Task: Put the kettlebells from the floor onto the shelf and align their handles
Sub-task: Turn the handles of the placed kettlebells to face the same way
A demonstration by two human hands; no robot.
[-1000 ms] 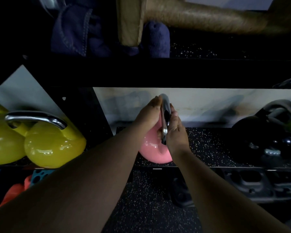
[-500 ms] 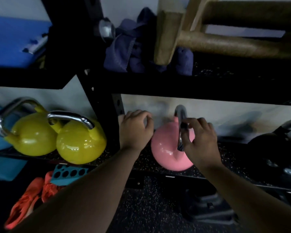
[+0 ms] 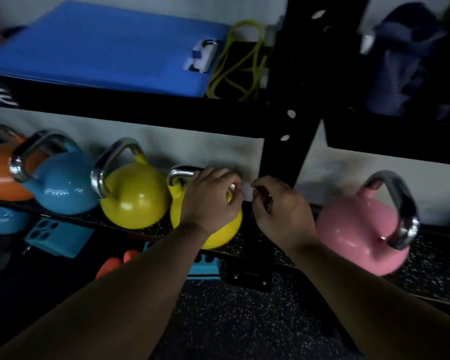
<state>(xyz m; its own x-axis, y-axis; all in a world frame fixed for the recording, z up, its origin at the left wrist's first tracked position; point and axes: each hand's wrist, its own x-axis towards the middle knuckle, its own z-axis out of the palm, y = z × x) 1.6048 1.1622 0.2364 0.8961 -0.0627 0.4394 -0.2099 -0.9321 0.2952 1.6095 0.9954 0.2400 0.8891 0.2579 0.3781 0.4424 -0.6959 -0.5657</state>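
Several kettlebells stand in a row on the low black shelf (image 3: 437, 268): orange kettlebell (image 3: 0, 175), blue kettlebell (image 3: 63, 188), yellow kettlebell (image 3: 133, 198), a second yellow kettlebell (image 3: 218, 235), and a pink kettlebell (image 3: 356, 235) right of the black upright (image 3: 289, 126). My left hand (image 3: 208, 198) is closed over the right part of the second yellow kettlebell's steel handle. Close beside it, my right hand (image 3: 283, 209) has curled fingers at the handle's end; whether it grips is hidden. The pink kettlebell's handle points toward me, and the other handles are angled differently.
A blue mat (image 3: 102, 42) and yellow band (image 3: 239, 61) lie on the upper shelf, with navy cloth (image 3: 405, 61) to the right. Teal blocks (image 3: 57, 237) and an orange item (image 3: 112, 263) sit under the shelf. Speckled rubber floor (image 3: 231, 320) lies below.
Both hands let go of the pink kettlebell and moved left past the upright. My left hand now holds the second yellow kettlebell's handle. The view swung left.
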